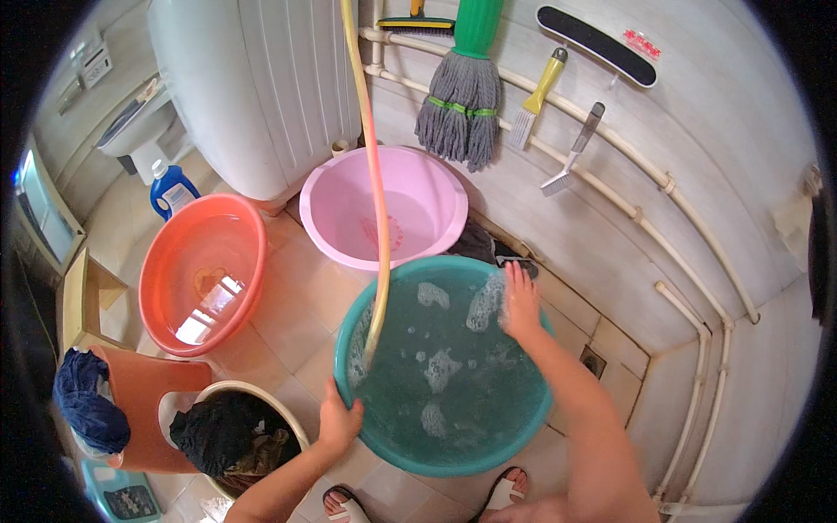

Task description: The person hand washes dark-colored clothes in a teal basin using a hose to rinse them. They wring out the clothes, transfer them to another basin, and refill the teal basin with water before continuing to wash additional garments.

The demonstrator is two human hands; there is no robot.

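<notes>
Right forearm [602,436] nearest, along the right side of the teal basin [440,465]. Best, as a judgement, to keep the 2 hands at opposite sides of its rim, move smoothly so as not to slop water [488,401] over, and keep the hose [380,253] end inside. Right hand [521,301] at the basin's upper right rim, fingers [516,277] stretched out, slightly apart, not clamped. Left hand [338,420] at the basin's lower left rim; cannot tell whether clamped on it. Find the basin on the tiled floor [288,366], with the pink basin [331,209] just beyond its upper rim. Looks round, wide and nearly level, holding cloudy grey-green water under scattered white foam [442,370]; cannot make out anything beneath.
</notes>
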